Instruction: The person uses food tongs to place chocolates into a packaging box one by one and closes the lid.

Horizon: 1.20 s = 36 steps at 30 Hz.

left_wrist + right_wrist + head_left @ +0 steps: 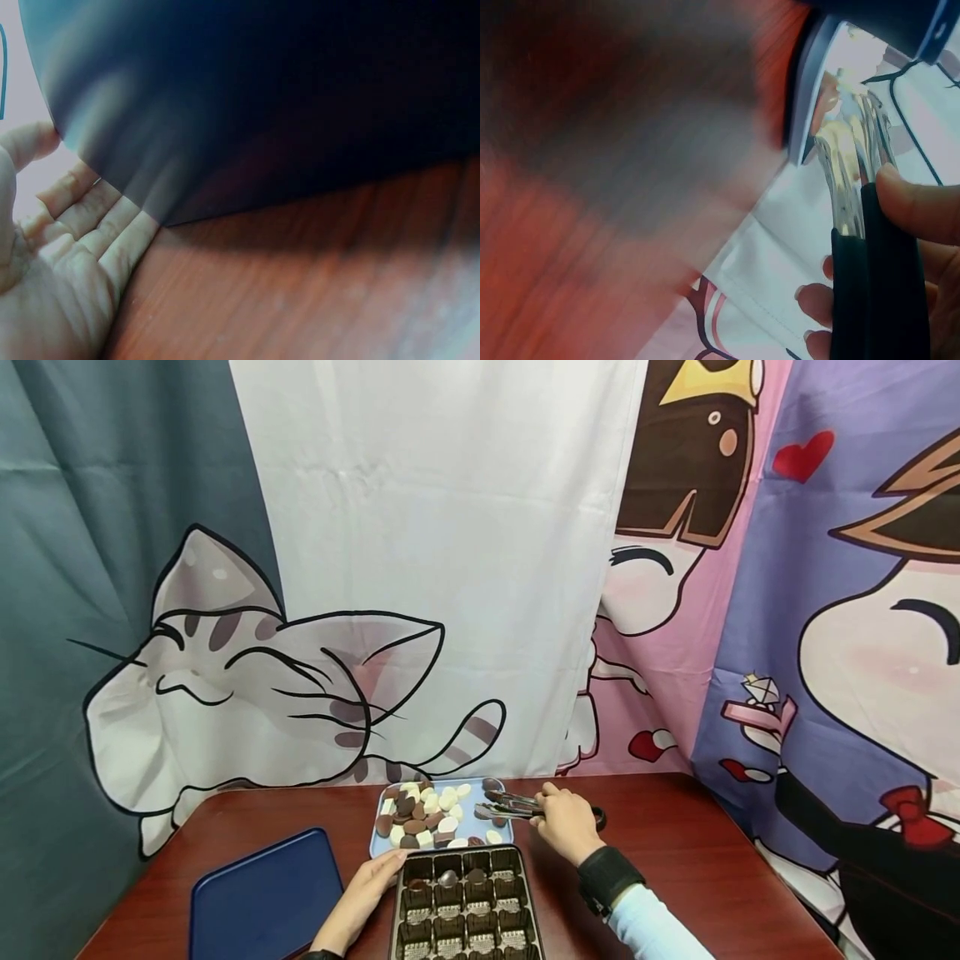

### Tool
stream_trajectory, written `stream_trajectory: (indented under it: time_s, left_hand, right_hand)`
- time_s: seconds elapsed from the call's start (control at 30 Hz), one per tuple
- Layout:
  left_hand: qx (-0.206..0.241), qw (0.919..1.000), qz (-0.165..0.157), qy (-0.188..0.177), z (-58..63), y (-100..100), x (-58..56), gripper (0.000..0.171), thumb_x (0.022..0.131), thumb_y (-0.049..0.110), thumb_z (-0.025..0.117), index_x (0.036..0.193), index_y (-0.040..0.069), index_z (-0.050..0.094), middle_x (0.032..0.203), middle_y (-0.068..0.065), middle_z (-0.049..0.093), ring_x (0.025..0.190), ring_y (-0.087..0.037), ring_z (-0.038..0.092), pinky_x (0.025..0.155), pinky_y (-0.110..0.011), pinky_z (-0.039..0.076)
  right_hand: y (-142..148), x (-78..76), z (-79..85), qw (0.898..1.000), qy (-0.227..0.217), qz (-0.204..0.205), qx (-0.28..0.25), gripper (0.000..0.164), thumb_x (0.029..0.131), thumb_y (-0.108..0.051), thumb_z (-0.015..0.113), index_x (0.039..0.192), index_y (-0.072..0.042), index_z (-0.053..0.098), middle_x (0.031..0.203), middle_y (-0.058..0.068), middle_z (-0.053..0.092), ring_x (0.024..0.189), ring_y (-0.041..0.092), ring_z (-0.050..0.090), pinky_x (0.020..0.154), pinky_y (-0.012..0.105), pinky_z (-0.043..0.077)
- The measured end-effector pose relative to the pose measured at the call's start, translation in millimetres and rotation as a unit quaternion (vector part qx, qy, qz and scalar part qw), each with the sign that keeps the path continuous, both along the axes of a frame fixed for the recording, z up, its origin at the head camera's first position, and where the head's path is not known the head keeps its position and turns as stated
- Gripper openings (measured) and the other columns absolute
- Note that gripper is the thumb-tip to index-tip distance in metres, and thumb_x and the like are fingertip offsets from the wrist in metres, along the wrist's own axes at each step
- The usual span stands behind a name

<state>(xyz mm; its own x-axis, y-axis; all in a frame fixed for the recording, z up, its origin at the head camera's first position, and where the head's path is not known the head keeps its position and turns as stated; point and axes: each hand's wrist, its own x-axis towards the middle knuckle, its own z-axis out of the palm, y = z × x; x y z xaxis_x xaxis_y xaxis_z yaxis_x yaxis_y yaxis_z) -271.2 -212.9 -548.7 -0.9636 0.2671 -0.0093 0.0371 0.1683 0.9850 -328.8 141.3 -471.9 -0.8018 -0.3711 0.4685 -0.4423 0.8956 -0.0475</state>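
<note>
My left hand point(365, 893) lies along the back left corner of a black divided tray point(517, 860), fingers extended and fingertips at its edge. Its dark glossy side point(300, 97) fills much of the left wrist view. Three dark chocolates, one a shiny piece point(447, 878), sit toward the back of its compartments. With my right hand point(567, 822) I grip black-handled metal tongs point(513, 806), thumb on one arm and fingers round the other. Their tips are apart over the right side of a light-blue tray point(468, 827), among dark chocolates point(498, 822).
White, brown and dark chocolates point(416, 814) crowd the left half of the light-blue tray. A dark blue tray point(262, 893) lies on the red-brown table point(622, 860) at the left. A cartoon-printed curtain point(450, 568) hangs behind the table.
</note>
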Motion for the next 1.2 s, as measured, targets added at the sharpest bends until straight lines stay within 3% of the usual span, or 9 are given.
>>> stream_trajectory:
  time_s: [0.07, 0.2, 0.4, 0.63, 0.77, 0.83, 1.0, 1.1, 1.2]
  left_hand:
    - [-0.005, 0.9999, 0.01, -0.009, 7.9, 6, 4.2, 0.067, 0.121, 0.033, 0.043, 0.155, -0.025, 0.039, 0.161, -0.045, 0.037, 0.153, -0.062, 0.03, 0.123, -0.067, 0.041]
    - [-0.009, 0.9996, 0.015, -0.022, 12.6, 9, 6.4, 0.06, 0.122, 0.025, 0.038, 0.156, -0.025, 0.038, 0.163, -0.045, 0.035, 0.154, -0.061, 0.029, 0.124, -0.066, 0.041]
    - [0.012, 0.9994, 0.011, -0.03, -6.3, 1, -3.3, 0.07, 0.12, 0.037, 0.047, 0.158, -0.021, 0.039, 0.165, -0.042, 0.035, 0.155, -0.058, 0.031, 0.123, -0.061, 0.045]
    - [0.003, 0.9997, -0.003, 0.024, -5.1, -5, -1.2, 0.064, 0.119, 0.041, 0.048, 0.151, -0.013, 0.058, 0.154, -0.035, 0.055, 0.143, -0.037, 0.057, 0.111, -0.047, 0.058]
    - [0.01, 0.9999, 0.006, 0.009, 0.7, 0, 1.6, 0.066, 0.119, 0.038, 0.048, 0.154, -0.018, 0.05, 0.159, -0.041, 0.045, 0.151, -0.054, 0.043, 0.12, -0.059, 0.049]
    - [0.011, 0.9998, 0.014, 0.005, -4.1, 0, -1.0, 0.066, 0.119, 0.037, 0.048, 0.155, -0.019, 0.048, 0.16, -0.042, 0.043, 0.151, -0.055, 0.041, 0.12, -0.061, 0.048]
    - [0.028, 0.9993, 0.023, -0.009, -38.1, -8, -19.4, 0.057, 0.119, 0.042, 0.052, 0.151, -0.004, 0.063, 0.155, -0.021, 0.059, 0.133, -0.006, 0.059, 0.107, -0.027, 0.055]
    - [0.038, 0.9992, 0.006, 0.012, -47.0, -12, -24.2, 0.054, 0.119, 0.042, 0.052, 0.15, -0.001, 0.065, 0.154, -0.018, 0.061, 0.132, -0.005, 0.059, 0.106, -0.029, 0.056]
    - [0.031, 0.9992, -0.005, 0.023, -41.7, -14, -22.1, 0.056, 0.119, 0.041, 0.05, 0.152, -0.003, 0.063, 0.155, -0.022, 0.059, 0.138, -0.017, 0.06, 0.108, -0.036, 0.057]
  right_hand:
    - [-2, -3.6, -0.7, 1.0, 0.005, 0.002, 0.015, 0.023, 0.081, -0.015, 0.093, 0.079, -0.012, 0.07, 0.082, -0.001, 0.052, 0.073, 0.031, 0.062, 0.062, 0.041, 0.057]
    - [-5, -5.4, -1.0, 0.999, 0.02, 0.005, 0.035, 0.021, 0.078, -0.013, 0.093, 0.077, -0.013, 0.072, 0.081, -0.001, 0.054, 0.072, 0.031, 0.063, 0.063, 0.04, 0.059]
    - [-7, -3.2, 0.5, 0.999, 0.029, 0.002, 0.036, 0.021, 0.076, -0.013, 0.093, 0.077, -0.012, 0.072, 0.081, 0.0, 0.055, 0.071, 0.031, 0.065, 0.059, 0.041, 0.059]
    - [-4, 1.6, 8.9, 1.0, 0.006, 0.003, 0.004, 0.023, 0.08, -0.011, 0.091, 0.076, -0.012, 0.069, 0.079, -0.001, 0.051, 0.069, 0.031, 0.065, 0.054, 0.041, 0.055]
    - [-2, 2.0, 13.2, 1.0, -0.009, 0.001, -0.002, 0.022, 0.082, -0.011, 0.091, 0.077, -0.012, 0.069, 0.08, -0.002, 0.051, 0.07, 0.03, 0.065, 0.056, 0.042, 0.056]
    - [-2, 3.1, 15.0, 1.0, -0.017, 0.0, -0.01, 0.023, 0.083, -0.011, 0.091, 0.076, -0.012, 0.069, 0.08, -0.002, 0.051, 0.07, 0.029, 0.065, 0.056, 0.041, 0.055]
    - [1, 13.3, 21.8, 0.999, -0.025, 0.008, -0.04, 0.026, 0.086, -0.013, 0.091, 0.076, -0.015, 0.067, 0.078, -0.006, 0.046, 0.064, 0.02, 0.058, 0.052, 0.036, 0.048]
    - [3, 23.6, 28.4, 0.997, -0.022, 0.017, -0.067, 0.022, 0.087, -0.013, 0.091, 0.08, -0.016, 0.07, 0.078, -0.008, 0.043, 0.061, 0.013, 0.05, 0.051, 0.032, 0.042]
    - [4, 35.4, 36.3, 0.996, -0.022, 0.024, -0.089, 0.018, 0.087, -0.013, 0.091, 0.084, -0.017, 0.074, 0.078, -0.01, 0.041, 0.06, 0.008, 0.043, 0.051, 0.029, 0.037]
